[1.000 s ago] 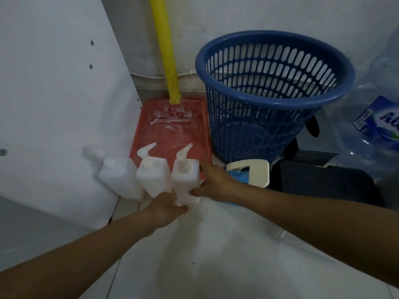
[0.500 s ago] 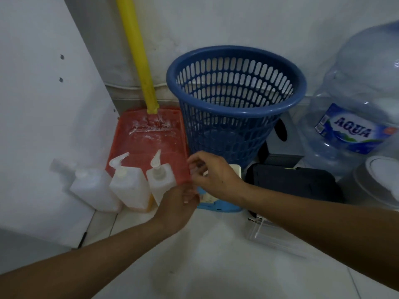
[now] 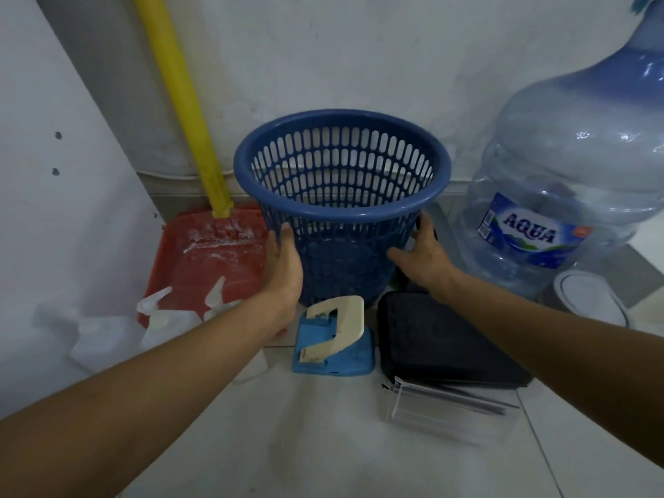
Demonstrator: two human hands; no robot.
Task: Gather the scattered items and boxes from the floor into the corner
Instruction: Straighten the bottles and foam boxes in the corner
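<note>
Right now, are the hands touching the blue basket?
Touching. The head view shows the left hand and right hand flat against opposite sides of the blue basket.

One basket (image 3: pixel 341 210), one jug (image 3: pixel 575 156), one hole punch (image 3: pixel 334 339), seemingly three pump bottles (image 3: pixel 165 323).

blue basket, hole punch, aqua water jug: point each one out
blue basket (image 3: pixel 341 210): head view, front of its rim
hole punch (image 3: pixel 339 314): head view, cream lever on top
water jug (image 3: pixel 531 236): head view, on the Aqua label
</note>
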